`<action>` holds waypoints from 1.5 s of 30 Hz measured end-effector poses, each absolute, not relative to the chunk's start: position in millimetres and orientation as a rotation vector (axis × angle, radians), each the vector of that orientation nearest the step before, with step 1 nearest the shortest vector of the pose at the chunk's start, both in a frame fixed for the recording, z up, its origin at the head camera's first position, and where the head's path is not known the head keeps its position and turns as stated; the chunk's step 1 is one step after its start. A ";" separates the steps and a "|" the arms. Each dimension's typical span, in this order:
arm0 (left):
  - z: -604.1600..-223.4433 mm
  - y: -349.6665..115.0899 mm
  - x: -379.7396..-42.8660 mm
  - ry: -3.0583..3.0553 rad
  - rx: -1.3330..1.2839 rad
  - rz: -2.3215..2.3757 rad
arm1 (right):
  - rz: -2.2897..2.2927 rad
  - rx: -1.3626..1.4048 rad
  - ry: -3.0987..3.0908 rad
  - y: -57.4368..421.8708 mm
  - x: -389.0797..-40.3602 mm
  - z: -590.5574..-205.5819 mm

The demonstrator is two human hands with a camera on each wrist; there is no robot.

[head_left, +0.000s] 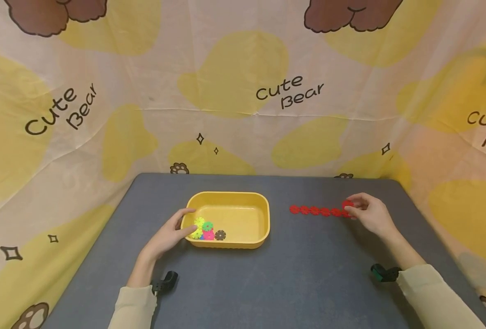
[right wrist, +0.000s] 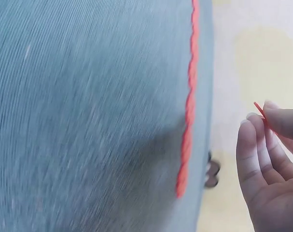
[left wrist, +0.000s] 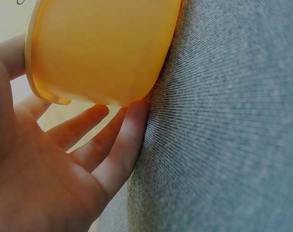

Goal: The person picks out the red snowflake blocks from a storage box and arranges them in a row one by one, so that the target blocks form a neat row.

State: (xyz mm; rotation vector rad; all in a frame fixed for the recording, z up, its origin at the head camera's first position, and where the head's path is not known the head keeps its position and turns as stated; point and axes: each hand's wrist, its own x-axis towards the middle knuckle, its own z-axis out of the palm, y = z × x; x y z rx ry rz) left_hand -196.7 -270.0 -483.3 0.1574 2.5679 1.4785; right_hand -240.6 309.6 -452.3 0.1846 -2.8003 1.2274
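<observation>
At the left end of a yellow plastic basin [head_left: 243, 244], my left hand [head_left: 170, 234] grips the rim, thumb reaching over the edge. The left wrist view shows fingers [left wrist: 122, 150] of that hand against the basin's outer wall [left wrist: 105, 53]. Over at the right, my right hand [head_left: 370, 214] pinches a red notched disc [head_left: 347, 204] between thumb and fingers. Edge-on in the right wrist view, that disc [right wrist: 259, 110] is held above the table. Just below and left of it lies a straight row of red notched discs [head_left: 314, 211], its right end partly hidden by the hand.
Inside the basin's left end lie notched discs: yellow [head_left: 199, 221], green [head_left: 208, 226], pink [head_left: 208, 235], a bit of blue, and dark brown [head_left: 220, 235]. Everything stands on a dark grey-blue table [head_left: 284, 283]. A patterned cloth [head_left: 235, 73] hangs behind and along the sides.
</observation>
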 end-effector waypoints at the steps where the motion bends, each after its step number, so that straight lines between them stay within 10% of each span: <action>1: -483.4 -270.0 -197.0 2.565 0.158 1.480 | 1.235 0.174 -2.803 314.1 -241.0 -453.6; 45: -487.6 -274.5 -198.5 2.570 0.239 1.508 | 1.028 0.064 -2.930 360.5 -235.4 -478.0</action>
